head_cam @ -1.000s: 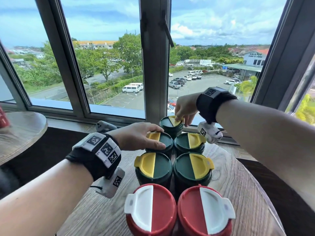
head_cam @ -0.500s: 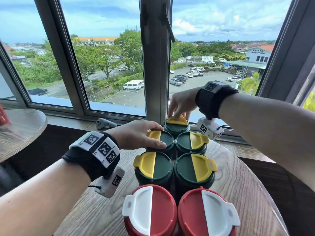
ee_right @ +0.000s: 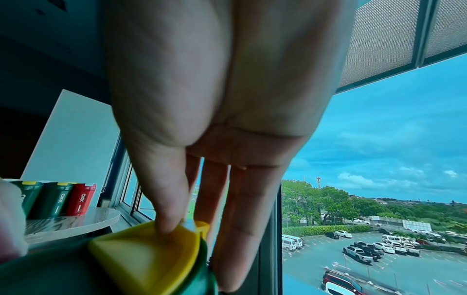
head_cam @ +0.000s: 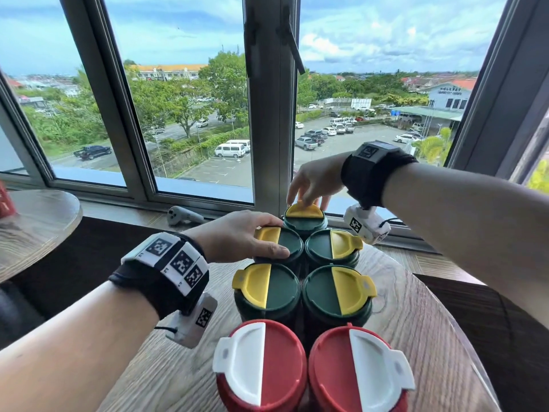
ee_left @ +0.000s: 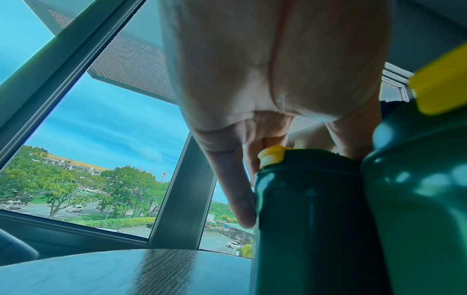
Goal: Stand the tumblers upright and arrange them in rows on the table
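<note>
Bright daylight through the window (head_cam: 190, 114), colours clean in the head view

Frame edges bow with wide-angle distortion; both wrist views carry a teal cast, palms backlit and soft; the right hand (ee_right: 222, 119) is motion-blurred, the near green tumbler (ee_left: 417, 189) out of focus with glare spots

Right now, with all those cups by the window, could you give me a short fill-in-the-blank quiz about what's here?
1. The two cups nearest the camera have ____ and white lids.
2. Green cups with yellow flaps on this table number ____.
3. The right hand touches the single cup nearest the ____.

Missing words: red; five; window
</note>
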### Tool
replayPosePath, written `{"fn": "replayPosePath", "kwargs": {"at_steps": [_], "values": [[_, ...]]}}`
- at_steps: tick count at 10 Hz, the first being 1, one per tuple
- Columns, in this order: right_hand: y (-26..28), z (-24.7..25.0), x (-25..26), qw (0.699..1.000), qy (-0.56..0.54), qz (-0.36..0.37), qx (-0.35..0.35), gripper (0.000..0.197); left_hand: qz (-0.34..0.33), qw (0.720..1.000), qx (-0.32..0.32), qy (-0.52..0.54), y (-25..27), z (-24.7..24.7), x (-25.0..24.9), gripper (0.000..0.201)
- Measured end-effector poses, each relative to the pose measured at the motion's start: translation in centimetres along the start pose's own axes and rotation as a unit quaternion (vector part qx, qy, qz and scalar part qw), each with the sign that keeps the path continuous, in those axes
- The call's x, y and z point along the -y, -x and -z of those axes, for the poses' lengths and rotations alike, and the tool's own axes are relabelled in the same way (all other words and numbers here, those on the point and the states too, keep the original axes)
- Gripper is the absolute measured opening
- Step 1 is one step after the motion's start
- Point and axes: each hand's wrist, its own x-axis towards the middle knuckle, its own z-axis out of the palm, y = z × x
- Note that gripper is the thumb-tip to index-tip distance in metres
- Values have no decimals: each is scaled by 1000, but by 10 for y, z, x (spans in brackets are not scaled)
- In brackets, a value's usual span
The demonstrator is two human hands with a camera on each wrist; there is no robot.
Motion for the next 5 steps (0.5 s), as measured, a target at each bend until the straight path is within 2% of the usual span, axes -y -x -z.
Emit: {"fn": "replayPosePath", "kwargs": {"at_steps": [3,4,5], "values": [[31,0,6,999,-1,33,-8,46,-1,995,-3,-103,7,-1,-4,78],[50,-2,1,998,-19,38,-35,47,6,994,-18,-109,11,1,-1,89],[76,-12,-6,993,-70,32,-92,49,-5,994,-52,-97,20,7,3,91]]}}
